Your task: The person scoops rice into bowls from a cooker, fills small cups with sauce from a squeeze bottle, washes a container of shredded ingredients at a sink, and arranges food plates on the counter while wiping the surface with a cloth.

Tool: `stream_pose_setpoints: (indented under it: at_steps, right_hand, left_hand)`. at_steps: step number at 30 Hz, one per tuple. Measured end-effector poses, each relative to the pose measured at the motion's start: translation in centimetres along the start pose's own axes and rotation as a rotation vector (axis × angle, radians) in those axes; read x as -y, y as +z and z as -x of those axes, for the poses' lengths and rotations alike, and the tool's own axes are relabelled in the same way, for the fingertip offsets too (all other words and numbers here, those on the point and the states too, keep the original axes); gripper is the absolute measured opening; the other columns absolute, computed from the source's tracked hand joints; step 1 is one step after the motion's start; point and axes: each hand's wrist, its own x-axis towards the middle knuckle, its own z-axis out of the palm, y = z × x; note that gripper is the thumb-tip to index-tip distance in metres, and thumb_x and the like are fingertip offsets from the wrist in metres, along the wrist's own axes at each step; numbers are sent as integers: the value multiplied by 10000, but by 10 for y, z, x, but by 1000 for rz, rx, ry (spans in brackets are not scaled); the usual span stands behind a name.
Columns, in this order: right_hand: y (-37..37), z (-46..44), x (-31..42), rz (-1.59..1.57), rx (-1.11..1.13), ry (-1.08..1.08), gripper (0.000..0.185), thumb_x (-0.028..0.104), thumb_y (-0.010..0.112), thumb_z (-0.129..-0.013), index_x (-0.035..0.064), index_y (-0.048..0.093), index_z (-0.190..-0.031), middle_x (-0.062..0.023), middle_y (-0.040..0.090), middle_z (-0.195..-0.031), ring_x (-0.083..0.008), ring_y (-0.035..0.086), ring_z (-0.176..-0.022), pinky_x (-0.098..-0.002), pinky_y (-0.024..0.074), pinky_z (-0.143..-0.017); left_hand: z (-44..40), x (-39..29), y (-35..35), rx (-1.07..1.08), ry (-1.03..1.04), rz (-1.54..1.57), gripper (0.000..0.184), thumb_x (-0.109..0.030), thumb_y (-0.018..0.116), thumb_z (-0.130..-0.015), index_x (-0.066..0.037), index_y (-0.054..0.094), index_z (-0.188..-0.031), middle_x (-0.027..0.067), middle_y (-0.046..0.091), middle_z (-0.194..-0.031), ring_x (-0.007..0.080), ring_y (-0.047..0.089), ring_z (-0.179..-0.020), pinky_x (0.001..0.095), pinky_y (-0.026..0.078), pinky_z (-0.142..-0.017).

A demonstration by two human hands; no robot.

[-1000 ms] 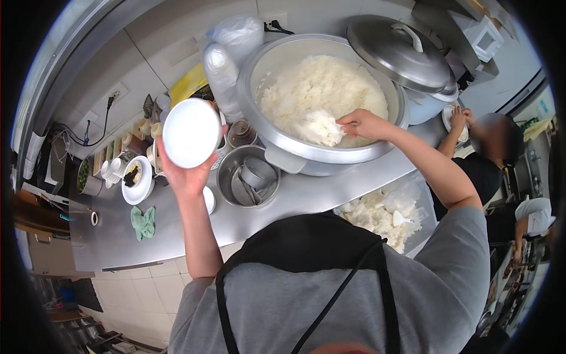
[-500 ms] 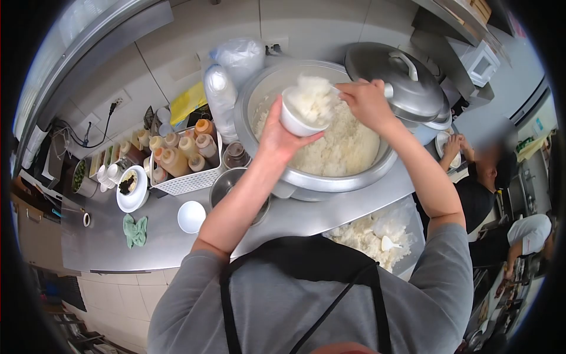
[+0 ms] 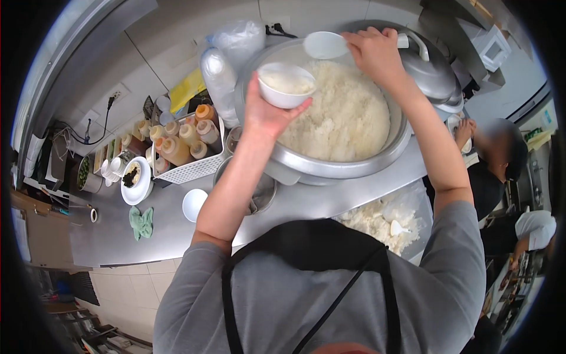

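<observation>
My left hand (image 3: 265, 118) is wrapped around a white bowl (image 3: 287, 99) from below, and rice lies inside it. In my right hand (image 3: 377, 57) is a white rice paddle (image 3: 325, 46), its broad blade raised over the back rim of the large metal pot (image 3: 330, 167). No heap of rice shows on the blade. Below both hands, cooked rice (image 3: 339, 118) fills the pot. The bowl is above the pot's left side, apart from the paddle.
A metal lid (image 3: 433, 76) leans right of the pot. Sauce bottles stand in a white basket (image 3: 191, 171); near it are a metal bowl (image 3: 263, 192), an empty white bowl (image 3: 193, 205) and a green cloth (image 3: 141, 223). A rice container (image 3: 383, 221) sits below. Other people (image 3: 492, 177) stand at right.
The paddle has moved from the bowl, up and away to the right. The tall mound of rice at the bowl is gone from view, leaving a lower fill. My left hand shifted left.
</observation>
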Motion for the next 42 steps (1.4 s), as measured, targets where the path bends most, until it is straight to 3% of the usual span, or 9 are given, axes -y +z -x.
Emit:
stream_pose_setpoints:
  at_steps: [1, 3, 8, 18, 21, 27, 30, 33, 42]
  right_hand:
    - [13, 9, -2, -5, 16, 5, 221, 71, 527, -716, 152, 641, -887, -19, 579, -656, -187, 545, -730, -392, 330, -715]
    - [54, 39, 5, 199, 583, -60, 184, 117, 516, -756, 172, 650, -869, -29, 595, -665, -192, 562, -706, -400, 310, -717]
    - [76, 78, 49, -130, 845, -137, 138, 74, 517, -681, 116, 624, -758, -79, 598, -673, -216, 567, -671, -388, 271, -756]
    - [53, 94, 59, -368, 821, -79, 134, 108, 492, -717, 104, 625, -728, -99, 589, -666, -240, 550, -686, -391, 261, -768]
    - [48, 94, 69, -333, 822, -106, 216, 145, 543, -764, 187, 672, -932, -55, 597, -657, -181, 545, -691, -364, 253, -767]
    - [39, 88, 85, -500, 898, -46, 235, 166, 550, -774, 197, 664, -977, -62, 624, -716, -195, 558, -737, -357, 257, -787]
    - [43, 98, 81, -645, 815, 39, 263, 217, 449, -794, 206, 653, -958, -58, 625, -868, -232, 567, -798, -422, 264, -782]
    - [43, 114, 70, -780, 631, 94, 274, 255, 493, -793, 193, 646, -1011, -73, 631, -858, -240, 569, -799, -400, 275, -807]
    - [-5, 122, 6, -864, 810, 184, 258, 244, 607, -752, 141, 662, -983, -88, 653, -844, -226, 582, -836, -362, 314, -880]
  left_hand:
    - [4, -5, -7, 46, 17, -4, 579, -518, 349, -863, -140, 306, -1300, 132, 314, -1341, 334, 312, -1228, 584, 249, -970]
    - [13, -13, -10, 33, 17, 2, 582, -511, 356, -865, -135, 292, -1305, 137, 305, -1345, 337, 305, -1234, 585, 246, -973]
    - [25, -21, -14, 57, 48, 10, 596, -487, 381, -869, -110, 264, -1315, 149, 287, -1353, 345, 284, -1248, 586, 242, -982]
    - [27, -17, -17, 83, 25, 0, 607, -482, 397, -866, -100, 263, -1318, 162, 289, -1350, 354, 298, -1239, 584, 257, -972]
    - [26, -15, -17, 123, 18, -7, 608, -484, 396, -865, -98, 264, -1317, 164, 290, -1350, 355, 299, -1239, 581, 264, -970]
    - [31, -12, -10, 125, 23, -14, 611, -486, 395, -864, -90, 270, -1312, 168, 296, -1345, 356, 296, -1240, 585, 259, -974]
    - [33, -12, -9, 112, 30, -10, 608, -486, 396, -863, -91, 276, -1309, 167, 297, -1345, 355, 294, -1241, 588, 253, -976]
    - [34, -15, -12, 122, 41, -7, 604, -484, 400, -862, -94, 283, -1307, 165, 294, -1348, 356, 293, -1242, 589, 250, -977]
    - [31, -23, -16, 202, 48, -60, 591, -473, 403, -861, -113, 293, -1317, 160, 288, -1358, 372, 307, -1232, 574, 330, -932]
